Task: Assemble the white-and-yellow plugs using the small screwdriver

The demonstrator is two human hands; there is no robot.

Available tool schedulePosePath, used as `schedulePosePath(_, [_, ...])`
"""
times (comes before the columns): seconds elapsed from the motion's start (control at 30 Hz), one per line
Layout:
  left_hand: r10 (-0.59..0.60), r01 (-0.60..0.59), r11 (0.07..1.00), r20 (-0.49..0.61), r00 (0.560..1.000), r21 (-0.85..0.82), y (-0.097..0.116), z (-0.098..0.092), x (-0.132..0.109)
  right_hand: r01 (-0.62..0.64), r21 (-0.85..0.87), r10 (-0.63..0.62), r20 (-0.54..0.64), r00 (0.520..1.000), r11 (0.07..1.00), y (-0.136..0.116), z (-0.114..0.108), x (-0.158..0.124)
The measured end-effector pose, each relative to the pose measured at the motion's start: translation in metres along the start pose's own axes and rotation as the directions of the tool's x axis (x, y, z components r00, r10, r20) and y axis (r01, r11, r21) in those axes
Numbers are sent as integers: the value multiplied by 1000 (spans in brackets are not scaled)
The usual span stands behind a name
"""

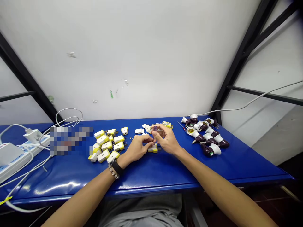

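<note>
Where my view looks down along both forearms, the hands meet over the middle of the blue desk [161,173], set well back from its front edge. The right hand [167,138] grasps a small purple piece [155,128] between thumb and curled fingers; the left hand [139,146] has thumb and forefinger drawn together just below it, though at this size I honestly cannot tell whether they pinch anything. Right under the fingers I see a yellow-and-white plug [152,149], partly covered, its pins pointing right. Room is tight to the left, where a cluster of plugs [107,145] reaches right up beside the black watch band [117,166]. Behind the hands, flat white pieces [139,131] sit near the wall. Toward the rear right I have dark lamp holders with white flared ends [209,137], apart from the right hand, with a strip of blue between. More open room runs between the forearms to the front edge, and from the lamp holders forward to the right front corner. At far left, a power strip [16,165] takes up the side, and white cable spills over the front edge.
</note>
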State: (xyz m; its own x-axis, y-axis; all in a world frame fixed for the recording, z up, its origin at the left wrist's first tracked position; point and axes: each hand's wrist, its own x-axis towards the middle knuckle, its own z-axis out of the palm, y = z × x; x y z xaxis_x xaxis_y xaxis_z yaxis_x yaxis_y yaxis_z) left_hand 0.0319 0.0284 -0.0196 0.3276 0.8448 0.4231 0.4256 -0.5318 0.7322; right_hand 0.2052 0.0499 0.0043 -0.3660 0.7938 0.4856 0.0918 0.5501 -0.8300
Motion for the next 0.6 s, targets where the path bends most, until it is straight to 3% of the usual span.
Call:
schedulePosePath(0.13, [9,-13,997,52,999,72,0,-2,-2,-11,67,7,60,998,998,-2,1,0])
schedulePosePath(0.4, [4,-4,997,-2,1000,76,-8,2,-1,-6,-34,3,-83,997,999,0,4,1])
schedulePosePath(0.6, [1,-3,985,9,1000,175,-7,0,-2,-11,51,11,8,1000,999,-5,0,2])
